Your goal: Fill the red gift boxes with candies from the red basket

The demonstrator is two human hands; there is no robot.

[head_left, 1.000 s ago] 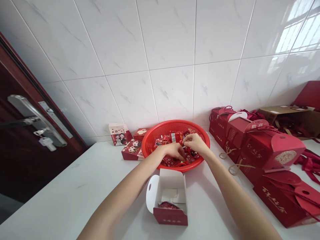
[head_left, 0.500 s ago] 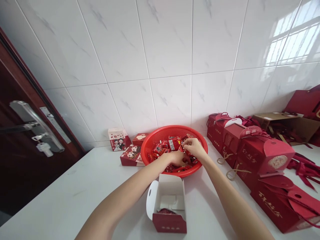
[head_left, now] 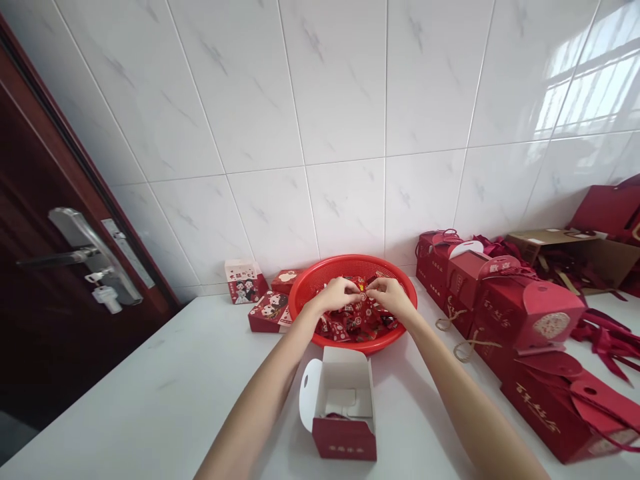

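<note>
Over a red plastic basket [head_left: 370,348] full of red wrapped packets [head_left: 340,330], my left hand [head_left: 341,293] and my right hand [head_left: 391,295] are close together. The fingers of both are pinched at a small red patterned packet [head_left: 364,305] between them. In front of the basket stands an open box [head_left: 345,440], red outside and white inside, with its flap out to the left. A small dark red item [head_left: 337,416] lies inside it, mostly hidden by the front wall.
Small printed boxes [head_left: 270,312] stand left of the basket. Red gift boxes [head_left: 530,307] with cord handles line the right side, with a cardboard box [head_left: 610,260] and red ribbons [head_left: 607,340] beyond. A door with a handle [head_left: 95,257] is at the left; a tiled wall rises behind.
My left hand has risen from deep in the basket and moved left, its fingers now at a packet opposite my right hand. The view has shifted slightly.
</note>
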